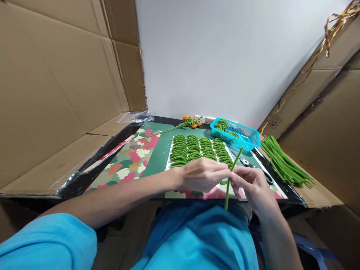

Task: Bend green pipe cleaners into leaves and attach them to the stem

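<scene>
A single green stem (228,189) stands nearly upright near the table's front edge, pinched by both hands. My left hand (204,174) reaches in from the left, its fingertips closed on the stem's middle. From the right, my right hand (251,183) grips the same stem with thumb and fingers. Behind them, curled green pieces (193,146) lie in several columns on a white sheet (168,159), partly hidden by my left hand. Black-handled scissors (246,162) lie just behind my right hand.
A blue plastic basket (250,140) with some curled green pieces stands at the back right. Long green stems (284,163) are bundled at the far right. Orange flowers (194,122) lie at the back. Cardboard walls (62,63) flank the table, and gold twisted wire (334,28) hangs upper right.
</scene>
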`<state>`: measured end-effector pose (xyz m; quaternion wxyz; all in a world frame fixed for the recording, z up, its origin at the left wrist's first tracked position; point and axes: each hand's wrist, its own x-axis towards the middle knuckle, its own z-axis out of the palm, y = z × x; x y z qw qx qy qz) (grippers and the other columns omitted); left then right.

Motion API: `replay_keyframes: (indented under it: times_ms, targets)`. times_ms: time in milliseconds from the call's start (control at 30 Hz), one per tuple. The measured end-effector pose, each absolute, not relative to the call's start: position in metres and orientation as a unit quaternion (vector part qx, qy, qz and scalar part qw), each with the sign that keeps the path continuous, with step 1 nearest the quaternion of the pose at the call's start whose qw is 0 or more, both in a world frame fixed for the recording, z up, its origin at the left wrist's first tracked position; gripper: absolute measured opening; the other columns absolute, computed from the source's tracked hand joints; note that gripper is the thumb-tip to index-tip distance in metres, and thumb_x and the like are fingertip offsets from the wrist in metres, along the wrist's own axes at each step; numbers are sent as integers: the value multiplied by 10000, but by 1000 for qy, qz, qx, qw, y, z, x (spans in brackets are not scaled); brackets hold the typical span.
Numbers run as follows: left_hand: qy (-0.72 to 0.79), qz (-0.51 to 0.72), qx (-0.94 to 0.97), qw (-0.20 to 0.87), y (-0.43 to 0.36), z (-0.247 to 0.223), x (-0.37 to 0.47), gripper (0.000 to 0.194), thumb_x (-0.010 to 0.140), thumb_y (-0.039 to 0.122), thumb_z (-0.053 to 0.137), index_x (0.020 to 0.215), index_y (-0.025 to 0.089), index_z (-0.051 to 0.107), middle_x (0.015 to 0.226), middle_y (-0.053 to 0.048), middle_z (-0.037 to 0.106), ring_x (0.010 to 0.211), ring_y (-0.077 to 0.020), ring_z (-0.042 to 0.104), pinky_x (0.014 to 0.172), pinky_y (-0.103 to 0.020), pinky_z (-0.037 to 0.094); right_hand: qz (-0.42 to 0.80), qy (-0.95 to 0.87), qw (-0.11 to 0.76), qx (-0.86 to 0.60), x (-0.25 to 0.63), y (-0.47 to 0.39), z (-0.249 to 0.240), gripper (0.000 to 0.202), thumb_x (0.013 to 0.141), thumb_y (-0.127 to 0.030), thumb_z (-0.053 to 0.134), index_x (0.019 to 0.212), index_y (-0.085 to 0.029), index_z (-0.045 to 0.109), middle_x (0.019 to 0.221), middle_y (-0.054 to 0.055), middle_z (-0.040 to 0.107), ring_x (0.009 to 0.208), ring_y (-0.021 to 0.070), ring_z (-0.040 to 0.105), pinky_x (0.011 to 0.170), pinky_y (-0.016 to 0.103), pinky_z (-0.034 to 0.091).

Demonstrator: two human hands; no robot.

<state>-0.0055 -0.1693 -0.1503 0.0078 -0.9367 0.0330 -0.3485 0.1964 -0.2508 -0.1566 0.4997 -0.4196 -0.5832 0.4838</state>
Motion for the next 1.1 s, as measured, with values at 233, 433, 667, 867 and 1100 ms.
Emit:
replay_keyframes:
  times_ms: [233,433,667,867,1100]
  targets:
    - [-126,-387,-859,-310,-175,-145,-2,113,1033,239,582,974,154,626,816,-32,676,673,-134,641,614,-244,497,380,-579,562,-452,193,-249,-160,332,893,-471,809,784,-168,727,562,-20,596,409,104,518,375,223,451]
    - [-176,-344,-712,-587,-176,-149,4,394,921,505,768,931,143,614,753,13,613,534,-98,596,505,-221,451,-100,-767,522,-359,205,-251,-170,211,960,-96,702,1110,-231,765,981,72,798,793,186,761,719,307,638]
    - [-176,-322,-678,-637,-171,-153,3,444,889,548,789,927,143,611,680,22,596,496,-104,578,470,-217,383,-199,-829,414,-319,223,-240,-169,397,987,5,602,1293,-218,721,1084,109,793,945,200,785,826,312,633]
    - [-165,-307,-685,-639,-172,-150,1,450,874,545,805,917,141,612,674,13,600,516,-106,571,500,-224,422,-256,-821,421,-287,225,-243,-175,427,977,2,595,1331,-203,716,1063,112,814,903,204,811,812,291,645]
    - [-162,-343,-739,-557,-177,-148,0,290,988,435,676,942,161,597,828,-11,616,562,-95,556,546,-237,455,-258,-782,467,-322,209,-236,-179,265,982,-83,645,1182,-224,746,1016,89,826,839,214,818,763,281,654]
